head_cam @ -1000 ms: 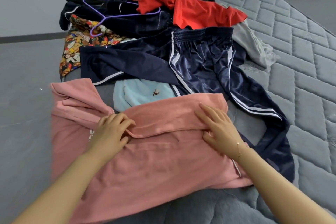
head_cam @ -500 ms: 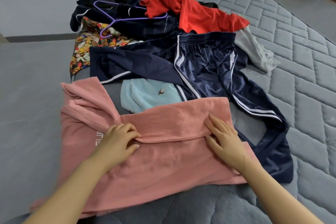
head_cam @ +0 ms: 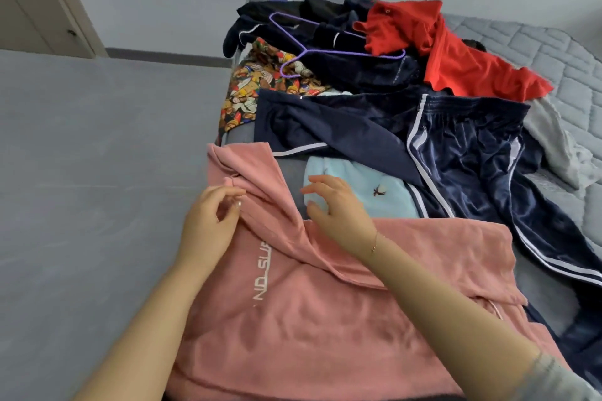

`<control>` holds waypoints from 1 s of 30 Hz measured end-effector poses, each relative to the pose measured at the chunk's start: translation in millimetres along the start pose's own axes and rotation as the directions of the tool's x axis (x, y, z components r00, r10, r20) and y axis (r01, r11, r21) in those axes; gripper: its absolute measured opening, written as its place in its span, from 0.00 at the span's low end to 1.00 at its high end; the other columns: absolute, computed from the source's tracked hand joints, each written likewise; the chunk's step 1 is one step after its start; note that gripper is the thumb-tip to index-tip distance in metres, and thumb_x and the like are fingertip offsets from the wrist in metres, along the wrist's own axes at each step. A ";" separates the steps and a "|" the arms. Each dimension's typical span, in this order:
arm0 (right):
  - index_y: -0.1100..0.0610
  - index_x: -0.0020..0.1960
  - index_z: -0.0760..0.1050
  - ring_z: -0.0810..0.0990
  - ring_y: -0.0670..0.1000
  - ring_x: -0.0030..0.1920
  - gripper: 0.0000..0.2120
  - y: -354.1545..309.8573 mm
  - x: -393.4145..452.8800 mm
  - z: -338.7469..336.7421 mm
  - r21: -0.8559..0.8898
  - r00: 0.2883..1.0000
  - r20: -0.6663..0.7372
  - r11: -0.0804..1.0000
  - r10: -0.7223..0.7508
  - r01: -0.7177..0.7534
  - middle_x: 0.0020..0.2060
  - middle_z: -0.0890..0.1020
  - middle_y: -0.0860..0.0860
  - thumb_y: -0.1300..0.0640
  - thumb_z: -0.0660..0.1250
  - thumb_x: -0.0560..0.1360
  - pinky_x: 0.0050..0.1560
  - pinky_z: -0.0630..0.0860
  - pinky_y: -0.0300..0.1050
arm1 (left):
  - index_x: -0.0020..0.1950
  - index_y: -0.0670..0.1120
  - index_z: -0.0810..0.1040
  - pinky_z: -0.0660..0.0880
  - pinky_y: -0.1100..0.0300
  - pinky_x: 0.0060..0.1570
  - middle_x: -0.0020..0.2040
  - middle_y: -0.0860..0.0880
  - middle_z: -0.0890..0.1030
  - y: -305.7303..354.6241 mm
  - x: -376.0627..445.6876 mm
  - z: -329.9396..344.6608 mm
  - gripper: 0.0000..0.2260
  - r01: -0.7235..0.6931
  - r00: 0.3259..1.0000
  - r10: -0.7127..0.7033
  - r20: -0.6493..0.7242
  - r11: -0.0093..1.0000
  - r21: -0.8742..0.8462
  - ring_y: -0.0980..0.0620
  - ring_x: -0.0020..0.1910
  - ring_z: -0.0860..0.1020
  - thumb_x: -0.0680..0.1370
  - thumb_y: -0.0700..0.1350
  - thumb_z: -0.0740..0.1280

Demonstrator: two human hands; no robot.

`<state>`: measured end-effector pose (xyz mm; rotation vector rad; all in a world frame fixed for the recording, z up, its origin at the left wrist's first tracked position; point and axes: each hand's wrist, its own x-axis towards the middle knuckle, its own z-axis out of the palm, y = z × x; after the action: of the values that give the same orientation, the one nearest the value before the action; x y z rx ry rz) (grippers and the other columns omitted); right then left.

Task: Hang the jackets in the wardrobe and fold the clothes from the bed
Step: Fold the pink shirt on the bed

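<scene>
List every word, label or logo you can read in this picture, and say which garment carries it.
"ND_SU": white print on the pink garment; the rest is cut off by folds.
Light blue garment: a small dark embroidered emblem, no letters readable.
Patterned garment: cartoon print, no readable text.

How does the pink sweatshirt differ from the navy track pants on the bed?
The pink sweatshirt is matte with white lettering; the navy track pants are shiny with white side stripes. The sweatshirt lies nearest, partly folded; the pants sprawl unfolded behind it, to its right. Both hands are over the sweatshirt's upper edge, neither at the pants. Both garments rest on the grey quilted bed.
</scene>
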<state>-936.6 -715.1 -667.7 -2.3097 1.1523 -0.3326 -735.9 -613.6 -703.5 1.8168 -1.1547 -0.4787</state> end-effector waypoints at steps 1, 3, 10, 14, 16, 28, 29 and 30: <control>0.60 0.61 0.79 0.72 0.55 0.65 0.14 -6.5 18.3 7.9 0.009 1.000 0.019 1.000 0.006 -0.006 0.63 0.77 0.54 0.62 0.64 0.77 0.65 0.63 0.40 | 0.52 0.49 0.81 0.73 0.58 0.56 0.52 0.52 0.79 -7.5 4.9 -4.5 0.10 0.022 0.999 -0.023 -0.039 0.999 -0.029 0.51 0.52 0.78 0.76 0.35 0.68; 0.59 0.60 0.80 0.75 0.54 0.61 0.13 -16.0 49.4 22.2 0.040 0.997 0.031 0.997 0.067 -0.068 0.59 0.80 0.54 0.59 0.64 0.77 0.61 0.68 0.43 | 0.53 0.49 0.80 0.73 0.57 0.56 0.52 0.51 0.78 -22.6 12.1 -9.9 0.12 0.070 0.991 -0.077 -0.107 0.995 -0.076 0.51 0.53 0.78 0.76 0.34 0.68; 0.57 0.39 0.76 0.69 0.48 0.32 0.15 -37.9 130.3 56.0 0.276 0.917 0.085 0.875 0.389 -0.397 0.31 0.73 0.49 0.45 0.68 0.75 0.33 0.67 0.40 | 0.61 0.53 0.75 0.69 0.78 0.52 0.59 0.56 0.78 -42.1 24.7 -5.1 0.13 0.307 0.938 -0.347 0.003 0.825 -0.474 0.69 0.55 0.75 0.78 0.45 0.69; 0.56 0.41 0.77 0.69 0.49 0.31 0.15 -49.6 160.2 61.4 0.342 0.788 0.240 0.711 0.567 -0.615 0.31 0.72 0.50 0.44 0.70 0.73 0.25 0.65 0.33 | 0.63 0.54 0.74 0.68 0.67 0.61 0.63 0.57 0.76 -43.0 23.3 -0.8 0.16 0.366 0.928 -0.353 0.119 0.805 -0.466 0.61 0.62 0.74 0.76 0.51 0.70; 0.60 0.53 0.79 0.74 0.50 0.37 0.15 -50.7 168.2 64.1 0.470 0.786 0.261 0.637 0.560 -0.610 0.39 0.77 0.51 0.49 0.70 0.75 0.36 0.71 0.39 | 0.60 0.56 0.75 0.68 0.70 0.57 0.61 0.56 0.76 -45.4 24.3 -1.5 0.13 0.341 0.939 -0.330 0.101 0.844 -0.414 0.61 0.60 0.74 0.77 0.52 0.70; 0.55 0.48 0.76 0.79 0.42 0.52 0.05 -80.7 23.8 23.3 0.195 0.856 -0.112 0.833 -0.505 0.518 0.56 0.81 0.43 0.59 0.62 0.81 0.52 0.73 0.36 | 0.52 0.48 0.79 0.74 0.61 0.49 0.48 0.50 0.82 -56.4 4.2 -55.6 0.11 0.366 0.852 -0.520 0.063 0.504 -0.782 0.56 0.47 0.81 0.84 0.47 0.58; 0.57 0.47 0.76 0.80 0.46 0.55 0.06 -73.3 2.9 28.5 0.112 0.823 0.023 0.819 -0.568 0.562 0.60 0.80 0.47 0.58 0.62 0.81 0.54 0.75 0.40 | 0.53 0.47 0.79 0.74 0.59 0.50 0.49 0.49 0.82 -58.1 -0.8 -62.4 0.12 0.394 0.834 -0.544 0.095 0.465 -0.793 0.54 0.48 0.81 0.84 0.49 0.57; 0.59 0.46 0.76 0.80 0.49 0.56 0.09 -65.0 -14.9 35.7 0.027 0.799 0.165 0.812 -0.579 0.583 0.64 0.79 0.48 0.56 0.61 0.81 0.54 0.76 0.45 | 0.53 0.47 0.79 0.75 0.58 0.50 0.49 0.49 0.83 -59.5 -6.7 -67.4 0.14 0.434 0.816 -0.563 0.130 0.449 -0.781 0.53 0.48 0.81 0.84 0.51 0.56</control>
<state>-886.8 -658.7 -660.5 -2.6157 0.3347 -0.3341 -661.1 -566.0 -719.7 1.2997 -0.1407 -1.0004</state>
